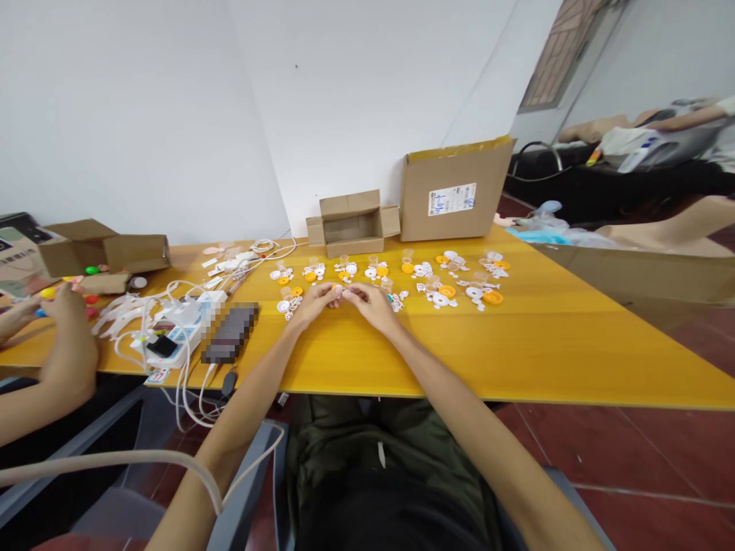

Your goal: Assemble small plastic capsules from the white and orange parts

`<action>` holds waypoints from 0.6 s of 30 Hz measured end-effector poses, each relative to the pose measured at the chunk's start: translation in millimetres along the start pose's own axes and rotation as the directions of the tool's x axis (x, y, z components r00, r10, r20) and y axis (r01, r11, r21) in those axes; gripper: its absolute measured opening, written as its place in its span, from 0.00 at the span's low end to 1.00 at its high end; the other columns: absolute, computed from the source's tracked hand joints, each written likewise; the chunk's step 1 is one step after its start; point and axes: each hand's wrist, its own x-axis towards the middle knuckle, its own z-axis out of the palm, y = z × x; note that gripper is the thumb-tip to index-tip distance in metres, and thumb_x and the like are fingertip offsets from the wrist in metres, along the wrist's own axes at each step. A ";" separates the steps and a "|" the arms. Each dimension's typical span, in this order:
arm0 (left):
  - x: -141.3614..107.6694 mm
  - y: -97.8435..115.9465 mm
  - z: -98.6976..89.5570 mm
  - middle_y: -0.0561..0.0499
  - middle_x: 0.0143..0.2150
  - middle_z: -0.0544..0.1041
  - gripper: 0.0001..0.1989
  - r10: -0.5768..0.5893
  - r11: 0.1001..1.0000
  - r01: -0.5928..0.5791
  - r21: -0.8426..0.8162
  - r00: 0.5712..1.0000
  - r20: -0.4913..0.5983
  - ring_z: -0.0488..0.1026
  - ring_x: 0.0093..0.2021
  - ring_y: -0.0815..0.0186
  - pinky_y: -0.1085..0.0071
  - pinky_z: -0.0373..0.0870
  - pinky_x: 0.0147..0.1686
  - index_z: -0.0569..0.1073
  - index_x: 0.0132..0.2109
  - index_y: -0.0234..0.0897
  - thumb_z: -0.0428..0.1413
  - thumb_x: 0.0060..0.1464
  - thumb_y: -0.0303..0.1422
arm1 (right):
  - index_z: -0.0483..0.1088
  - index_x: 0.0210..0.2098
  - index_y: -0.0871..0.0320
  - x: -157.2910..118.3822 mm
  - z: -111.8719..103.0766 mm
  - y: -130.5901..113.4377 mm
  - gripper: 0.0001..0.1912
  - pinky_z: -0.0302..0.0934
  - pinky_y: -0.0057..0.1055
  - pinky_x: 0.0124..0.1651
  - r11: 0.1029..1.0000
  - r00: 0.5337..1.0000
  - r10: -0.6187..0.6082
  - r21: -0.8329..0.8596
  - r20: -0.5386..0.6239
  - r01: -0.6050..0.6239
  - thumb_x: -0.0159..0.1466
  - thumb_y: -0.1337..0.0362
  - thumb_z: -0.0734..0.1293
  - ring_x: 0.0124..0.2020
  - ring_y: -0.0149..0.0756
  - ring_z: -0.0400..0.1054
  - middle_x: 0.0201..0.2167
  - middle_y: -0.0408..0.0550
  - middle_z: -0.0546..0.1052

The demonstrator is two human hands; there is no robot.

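My left hand [318, 301] and my right hand [368, 301] meet above the yellow tabletop [367, 352], fingertips pinched together. Between them is something small and pale, mostly hidden by the fingers; its kind cannot be made out. Around and behind the hands lie small heaps of white and orange plastic parts, with clear plastic cups among them. One heap of white parts [283, 306] with an orange ring sits just left of my left hand. To the right, an orange round part [492, 298] lies beside a white disc [474, 293].
An open small carton [353, 229] and a large closed box [453, 195] stand against the wall. On the left are a power strip [189, 329], tangled white cables and a blurred-out phone [230, 333]. Another person's hands [63, 306] handle coloured pieces at far left.
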 end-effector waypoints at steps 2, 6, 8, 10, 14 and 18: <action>0.5 -1.3 -0.2 0.53 0.26 0.75 0.21 0.000 1.000 0.000 -0.003 1.000 0.004 0.72 0.30 0.67 0.71 0.69 0.34 0.79 0.34 0.36 0.65 0.50 0.51 | 0.78 0.34 0.53 0.0 -1.2 0.2 0.12 0.67 0.32 0.37 0.999 0.999 0.031 -0.021 0.013 -0.031 0.65 0.54 0.67 0.30 0.38 0.74 0.27 0.43 0.80; 1.2 -4.6 0.4 0.51 0.32 0.79 0.20 -0.010 0.999 0.010 -0.031 1.000 -0.002 0.73 0.32 0.66 0.70 0.70 0.36 0.80 0.41 0.36 0.67 0.48 0.47 | 0.74 0.26 0.53 0.8 -3.7 1.3 0.23 0.64 0.30 0.31 0.994 0.994 0.098 -0.056 0.044 -0.096 0.68 0.45 0.63 0.22 0.36 0.70 0.18 0.40 0.74; 1.4 -5.4 1.2 0.49 0.38 0.81 0.20 -0.001 0.999 0.001 -0.046 1.000 0.000 0.75 0.35 0.65 0.69 0.71 0.39 0.81 0.43 0.37 0.68 0.46 0.45 | 0.70 0.22 0.53 1.2 -4.1 1.3 0.27 0.62 0.30 0.30 0.990 0.991 0.129 -0.067 0.044 -0.126 0.68 0.42 0.60 0.22 0.35 0.70 0.17 0.41 0.73; 1.6 -5.8 2.3 0.47 0.42 0.82 0.21 0.019 0.998 -0.019 -0.066 1.000 -0.001 0.76 0.39 0.63 0.67 0.72 0.43 0.81 0.44 0.37 0.70 0.45 0.43 | 0.67 0.20 0.53 1.3 -4.2 0.9 0.30 0.61 0.30 0.30 0.985 0.988 0.153 -0.084 0.032 -0.150 0.68 0.40 0.59 0.21 0.35 0.70 0.16 0.42 0.72; 2.3 -7.1 3.7 0.45 0.46 0.83 0.22 0.045 0.995 -0.046 -0.084 0.999 -0.011 0.77 0.46 0.59 0.64 0.72 0.51 0.81 0.44 0.37 0.71 0.42 0.42 | 0.65 0.16 0.53 0.9 -4.2 1.2 0.35 0.61 0.30 0.29 0.982 0.987 0.163 -0.095 0.005 -0.162 0.67 0.34 0.55 0.22 0.37 0.71 0.15 0.44 0.71; 3.0 -10.3 3.2 0.46 0.45 0.83 0.23 0.053 0.997 -0.053 -0.048 0.999 -0.002 0.78 0.46 0.58 0.63 0.72 0.49 0.80 0.45 0.37 0.71 0.42 0.41 | 0.66 0.15 0.52 1.3 -4.1 4.2 0.39 0.63 0.31 0.27 0.985 0.987 0.163 -0.053 0.006 -0.163 0.65 0.29 0.53 0.20 0.37 0.70 0.12 0.44 0.70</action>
